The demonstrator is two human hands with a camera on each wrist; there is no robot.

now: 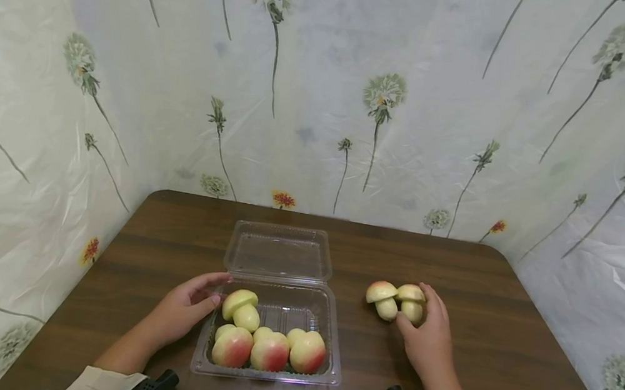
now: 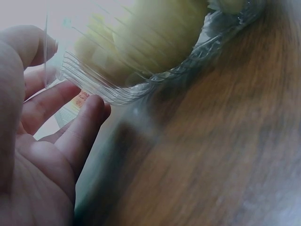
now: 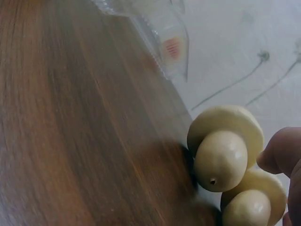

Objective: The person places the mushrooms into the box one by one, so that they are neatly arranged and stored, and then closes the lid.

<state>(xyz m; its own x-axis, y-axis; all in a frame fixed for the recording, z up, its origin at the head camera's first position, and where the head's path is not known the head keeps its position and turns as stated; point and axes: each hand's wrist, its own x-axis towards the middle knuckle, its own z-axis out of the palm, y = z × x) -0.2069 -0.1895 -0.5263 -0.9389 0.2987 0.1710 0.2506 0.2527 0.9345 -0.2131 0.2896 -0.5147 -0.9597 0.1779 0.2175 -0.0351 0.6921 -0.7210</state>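
The fingers (image 1: 208, 281) of my left hand (image 1: 183, 308) are spread loosely, resting against the left side of the clear box (image 1: 284, 318), with my index finger at its far left corner and my thumb by the left rim. The box sits open on the brown wooden counter (image 1: 502, 339), its lid (image 1: 279, 251) folded back on the far side. Inside, one pale mushroom (image 1: 242, 307) leans in the far left part, and three red-blushed round pieces (image 1: 270, 351) line the near side, a paler bit showing behind each. Well apart, to the right of the box, the fingers (image 1: 433, 299) of my right hand (image 1: 434, 342) curve round the right mushroom (image 1: 411, 292), thumb on its near side by the stem and the others at its right. The left mushroom (image 1: 382, 292) lies just beside it, their caps meeting; from my right wrist I see a small dark spot on the end of one stem. Beyond the counter hangs a pale sheet (image 1: 311, 94) printed with dandelions
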